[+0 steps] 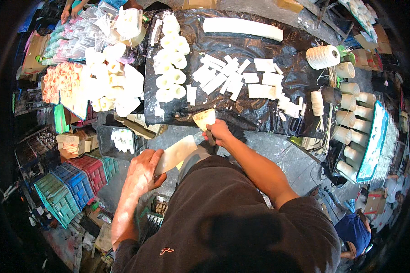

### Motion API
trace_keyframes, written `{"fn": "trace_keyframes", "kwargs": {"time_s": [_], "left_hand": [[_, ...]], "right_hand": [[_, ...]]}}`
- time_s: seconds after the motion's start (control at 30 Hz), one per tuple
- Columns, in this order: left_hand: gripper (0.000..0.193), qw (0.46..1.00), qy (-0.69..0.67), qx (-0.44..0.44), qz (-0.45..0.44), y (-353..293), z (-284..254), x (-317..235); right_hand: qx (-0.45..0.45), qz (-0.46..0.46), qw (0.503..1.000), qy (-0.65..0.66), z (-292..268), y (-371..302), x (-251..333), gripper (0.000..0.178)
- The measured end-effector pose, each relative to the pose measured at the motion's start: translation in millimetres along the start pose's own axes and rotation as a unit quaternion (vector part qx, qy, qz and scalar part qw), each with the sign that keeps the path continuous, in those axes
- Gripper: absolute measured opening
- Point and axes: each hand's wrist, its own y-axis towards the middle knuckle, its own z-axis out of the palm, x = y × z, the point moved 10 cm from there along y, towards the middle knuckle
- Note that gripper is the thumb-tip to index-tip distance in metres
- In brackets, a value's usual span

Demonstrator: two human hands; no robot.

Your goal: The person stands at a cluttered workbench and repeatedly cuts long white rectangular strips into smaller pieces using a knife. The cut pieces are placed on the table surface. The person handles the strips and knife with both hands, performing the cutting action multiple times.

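My left hand point(143, 170) is closed on a flat, cream rectangular sheet point(177, 154) that looks like wax, tilted up toward the right. Just right of it, my right hand point(220, 131) grips a yellowish, wedge-like piece point(204, 119) with brown marks. Something narrow and dark also shows below those fingers; its kind is unclear. Both hands are in front of my body, near the close edge of a table covered in black plastic point(241, 119). On that plastic lie scattered white strips and slabs point(225, 75) and a long curved cream strip point(243, 28).
Pale hollow cylinders point(171, 77) stand at the table's left, beside bundled packets point(84, 32). A large string spool point(323, 57) sits at right, near more cylinders point(345, 118). Coloured crates point(70, 184) are at lower left. Another person point(354, 232) is at lower right; another's hands point(70, 11) show at top left.
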Motion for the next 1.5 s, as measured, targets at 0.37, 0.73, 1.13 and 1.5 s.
{"fn": "trace_keyframes", "kwargs": {"time_s": [0.37,0.73,1.13,1.5], "left_hand": [[0.072,0.997,0.053,0.001,0.058,23.7,-18.5,-13.3],[0.076,0.952,0.022,-0.085,0.293,169.1,82.9,-57.9],[0.083,0.955,0.170,-0.064,0.236,241.8,226.7,-73.6],[0.062,0.965,-0.050,-0.173,0.189,245.9,247.6,-88.2]], "right_hand": [[0.057,-0.107,0.976,0.181,38.1,42.1,34.2,0.022],[0.087,-0.185,0.951,0.231,-117.3,-69.4,72.9,0.026],[-0.311,-0.279,0.862,-0.287,-264.4,-158.4,139.7,0.023],[-0.248,-0.280,0.692,-0.618,-113.2,-181.5,147.9,0.042]]}}
